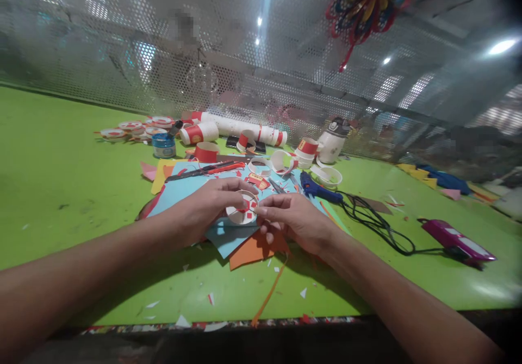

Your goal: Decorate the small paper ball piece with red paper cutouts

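Observation:
Between my two hands is a white paper cup base (241, 217), a shallow round piece with red paper shapes stuck on its face. My left hand (218, 204) grips its left and upper rim, fingers curled over it. With thumb and fingers pinched at its right edge, my right hand (285, 217) holds the other side; whether a small scrap is also in that pinch I cannot tell. Beneath lie light blue paper (191, 187) and an orange sheet (256, 250). A blue glue gun (320, 189) rests just beyond my right hand.
Cut cup rings (281, 162), stacked paper cups (202, 132) and a blue-lidded jar (163, 145) stand behind the paper. Farther right are a white flask (333, 140), a black cable (379, 228) and a magenta power strip (457, 240). Paper scraps litter the green table (122, 293).

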Available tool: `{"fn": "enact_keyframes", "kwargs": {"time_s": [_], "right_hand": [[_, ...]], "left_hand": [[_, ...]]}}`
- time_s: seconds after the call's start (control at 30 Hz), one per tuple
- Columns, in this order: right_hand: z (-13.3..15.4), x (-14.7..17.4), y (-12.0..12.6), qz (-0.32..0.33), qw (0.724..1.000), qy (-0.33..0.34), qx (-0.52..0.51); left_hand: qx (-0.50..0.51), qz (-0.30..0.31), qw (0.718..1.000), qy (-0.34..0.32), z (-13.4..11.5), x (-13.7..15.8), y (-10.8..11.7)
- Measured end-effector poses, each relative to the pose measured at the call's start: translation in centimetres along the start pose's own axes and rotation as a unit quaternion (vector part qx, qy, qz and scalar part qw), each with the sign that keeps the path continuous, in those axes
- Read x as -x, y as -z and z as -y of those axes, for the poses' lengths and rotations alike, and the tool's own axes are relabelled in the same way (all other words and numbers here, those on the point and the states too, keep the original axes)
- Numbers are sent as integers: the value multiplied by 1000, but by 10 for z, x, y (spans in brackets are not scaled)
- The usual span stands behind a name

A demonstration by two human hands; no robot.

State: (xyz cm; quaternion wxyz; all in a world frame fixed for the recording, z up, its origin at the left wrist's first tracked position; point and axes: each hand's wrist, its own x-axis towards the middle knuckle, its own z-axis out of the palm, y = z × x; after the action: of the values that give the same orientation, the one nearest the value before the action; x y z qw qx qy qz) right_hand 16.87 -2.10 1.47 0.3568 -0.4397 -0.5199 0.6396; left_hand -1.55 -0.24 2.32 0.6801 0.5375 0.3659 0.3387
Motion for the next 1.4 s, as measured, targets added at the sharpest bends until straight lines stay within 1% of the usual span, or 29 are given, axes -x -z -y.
{"fn": "enact_keyframes", "kwargs": {"time_s": [0.13,0.23,0.5,0.7,0.9,1.03,1.2,1.4], "right_hand": [[-2,-1,1,0,1000,11,0],[-3,-1,1,6,1000,21,-6],[-1,1,-1,3,1000,11,0],[-2,2,1,8,1000,-5,14],[-1,3,1,14,1000,-25,6],[1,4,0,17,1000,-19,8],[1,4,-2,21,999,-25,-1],[2,4,-5,19,1000,-22,-6]], "left_hand": [[-51,-22,998,-27,1,0,0],[-78,-30,996,-31,1,-1,1],[-88,-36,995,-14,-2,1,0],[-87,-30,996,-18,1,-1,2],[-90,-23,995,-28,1,0,2],[-86,-17,996,-34,2,0,2],[-48,1,998,-34,5,-1,2],[-69,-6,997,-22,6,-2,3]]}}
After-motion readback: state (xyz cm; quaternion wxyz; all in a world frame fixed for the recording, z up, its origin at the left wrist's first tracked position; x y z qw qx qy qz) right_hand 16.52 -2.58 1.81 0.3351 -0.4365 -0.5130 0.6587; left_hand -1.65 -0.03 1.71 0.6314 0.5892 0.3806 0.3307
